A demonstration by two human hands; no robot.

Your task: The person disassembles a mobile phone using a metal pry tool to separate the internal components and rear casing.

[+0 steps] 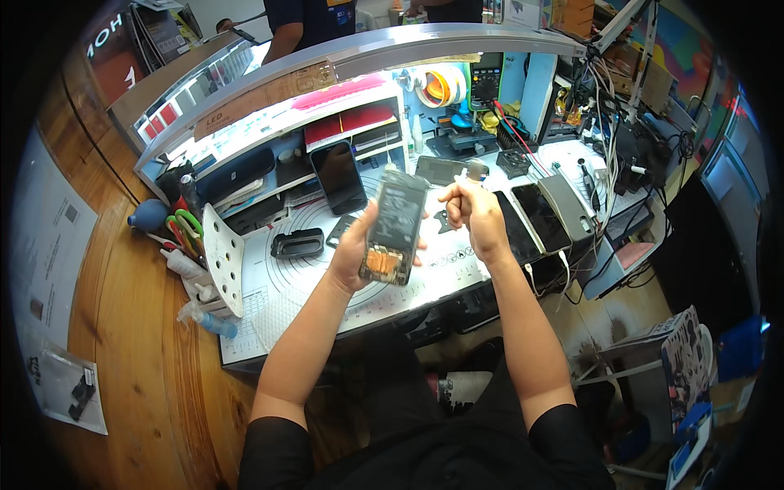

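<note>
My left hand (355, 251) grips an opened phone (396, 216) by its lower left side, thumb along one edge and fingertips showing at the other. Its dark inner face is turned up, and a copper-coloured patch lies near its lower end. To the right of it, my right hand (478, 214) is raised with curled fingers, apart from the phone. A small pale tip shows above those fingers, too small to name. Below my hands lies a white printed work mat (318, 282). A dark phone (339, 178) leans against the shelf behind.
A black tray-like case (297, 243) lies left on the mat. Further left stands a white perforated holder (220, 255) beside green-handled scissors (189, 224). On the right are phones (541, 214) with white cables, a grey box (559, 204) and a multimeter (485, 80). Another person (306, 24) stands behind the shelf.
</note>
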